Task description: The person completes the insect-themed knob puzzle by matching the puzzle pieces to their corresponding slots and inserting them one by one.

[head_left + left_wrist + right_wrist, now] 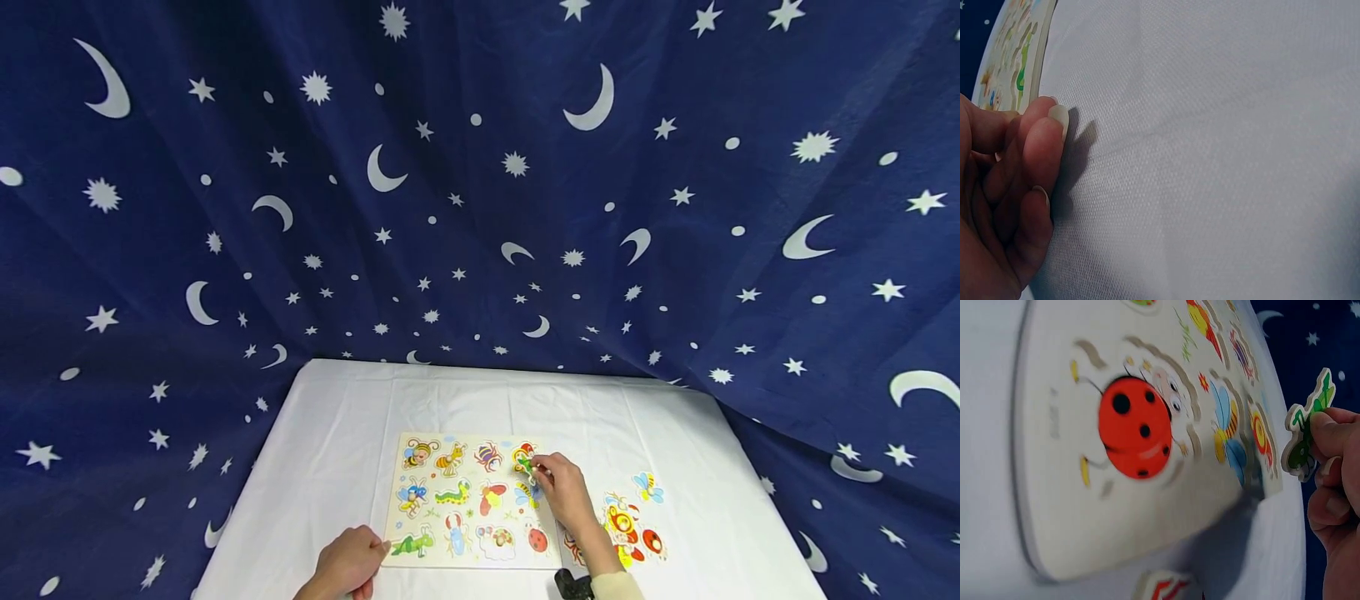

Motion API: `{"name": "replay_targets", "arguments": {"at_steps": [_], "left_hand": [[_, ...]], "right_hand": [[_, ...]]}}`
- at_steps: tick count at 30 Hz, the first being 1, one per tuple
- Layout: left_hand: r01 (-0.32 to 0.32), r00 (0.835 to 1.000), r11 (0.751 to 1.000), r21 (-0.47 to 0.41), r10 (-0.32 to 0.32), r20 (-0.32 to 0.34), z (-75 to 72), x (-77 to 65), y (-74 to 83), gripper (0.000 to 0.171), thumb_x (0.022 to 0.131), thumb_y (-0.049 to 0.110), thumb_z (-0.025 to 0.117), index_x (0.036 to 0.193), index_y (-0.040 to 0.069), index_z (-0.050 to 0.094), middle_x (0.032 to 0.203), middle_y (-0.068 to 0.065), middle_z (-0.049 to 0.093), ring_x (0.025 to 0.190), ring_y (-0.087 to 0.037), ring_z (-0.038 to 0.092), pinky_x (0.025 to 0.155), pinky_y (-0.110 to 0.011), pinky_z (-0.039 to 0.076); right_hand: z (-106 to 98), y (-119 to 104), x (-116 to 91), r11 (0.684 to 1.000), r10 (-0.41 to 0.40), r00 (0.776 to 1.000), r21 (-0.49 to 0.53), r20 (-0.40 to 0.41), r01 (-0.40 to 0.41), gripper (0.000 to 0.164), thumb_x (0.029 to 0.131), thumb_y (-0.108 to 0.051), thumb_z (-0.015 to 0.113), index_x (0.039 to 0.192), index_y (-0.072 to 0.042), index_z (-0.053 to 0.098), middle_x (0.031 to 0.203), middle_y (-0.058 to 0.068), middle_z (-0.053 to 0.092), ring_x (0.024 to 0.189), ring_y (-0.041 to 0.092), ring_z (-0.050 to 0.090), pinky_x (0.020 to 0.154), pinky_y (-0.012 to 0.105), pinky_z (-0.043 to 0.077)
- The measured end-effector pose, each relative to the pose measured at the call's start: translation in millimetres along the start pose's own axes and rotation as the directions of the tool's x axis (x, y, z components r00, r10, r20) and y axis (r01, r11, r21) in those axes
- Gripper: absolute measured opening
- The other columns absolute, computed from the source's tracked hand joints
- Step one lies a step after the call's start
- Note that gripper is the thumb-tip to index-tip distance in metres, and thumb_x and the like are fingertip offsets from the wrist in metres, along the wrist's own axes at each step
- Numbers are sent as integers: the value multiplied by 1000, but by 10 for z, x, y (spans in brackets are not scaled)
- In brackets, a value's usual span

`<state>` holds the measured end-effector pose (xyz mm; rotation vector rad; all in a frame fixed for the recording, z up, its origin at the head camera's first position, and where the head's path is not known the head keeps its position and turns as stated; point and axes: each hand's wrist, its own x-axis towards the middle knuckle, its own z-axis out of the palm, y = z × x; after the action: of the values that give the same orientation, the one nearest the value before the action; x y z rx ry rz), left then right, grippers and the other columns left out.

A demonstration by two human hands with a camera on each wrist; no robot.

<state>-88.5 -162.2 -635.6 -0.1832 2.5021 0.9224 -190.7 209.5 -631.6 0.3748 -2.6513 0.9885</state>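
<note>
A wooden insect puzzle board lies on the white cloth, with insect pictures in rows. At its near left corner, my left hand pinches the edge between thumb and forefinger, the other fingers curled in. My right hand holds a green insect puzzle piece by thumb and fingertips, raised above the far right part of the board. Below that piece in the head view is the red and yellow insect picture of the top row. A ladybug picture fills the near right corner of the board.
Right of the board, several loose puzzle pieces lie in a cluster, partly behind my right forearm. A blue-winged piece and a red round one lie at its outer side. A dark blue curtain with moons and stars surrounds the table.
</note>
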Motion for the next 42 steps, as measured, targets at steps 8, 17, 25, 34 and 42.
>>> {"name": "replay_targets", "arguments": {"at_steps": [8,17,25,34,42], "left_hand": [[17,1000,999,-34,-17,10,12,13,-16,28,93,32,59,86,5,64,41,3,56,33,-5,53,36,-19,36],[30,1000,999,-23,-30,7,15,13,-24,27,93,32,59,86,6,63,42,3,56,34,-6,53,38,-20,37],[34,999,999,-26,-34,17,9,2,-7,28,94,32,59,86,5,63,42,2,56,35,-6,53,37,-18,35],[51,999,998,-29,-51,13,12,2,1,26,94,31,59,86,6,62,44,1,56,36,-8,54,37,-18,33],[25,1000,999,-29,-25,8,-3,-15,10,26,94,31,59,85,6,62,41,3,55,34,-6,52,37,-19,35]], "right_hand": [[94,-176,-32,999,-44,999,-12,31,44,17,81,-9,76,90,-21,69,85,-12,63,75,-1,56,67,22,48],[165,-330,-50,987,-160,986,-24,34,161,19,80,-5,76,90,-19,69,86,-9,62,78,3,61,69,23,51],[208,-440,-69,987,-160,984,-21,80,162,18,80,-6,75,91,-18,69,86,-8,63,76,3,60,68,23,50],[285,-575,-87,984,-180,979,12,96,180,18,80,-6,75,92,-18,69,86,-9,64,78,3,62,70,23,52],[449,-719,-160,965,-262,954,36,147,259,13,83,-9,74,92,-16,69,84,-9,60,68,-5,51,61,14,45]]}}
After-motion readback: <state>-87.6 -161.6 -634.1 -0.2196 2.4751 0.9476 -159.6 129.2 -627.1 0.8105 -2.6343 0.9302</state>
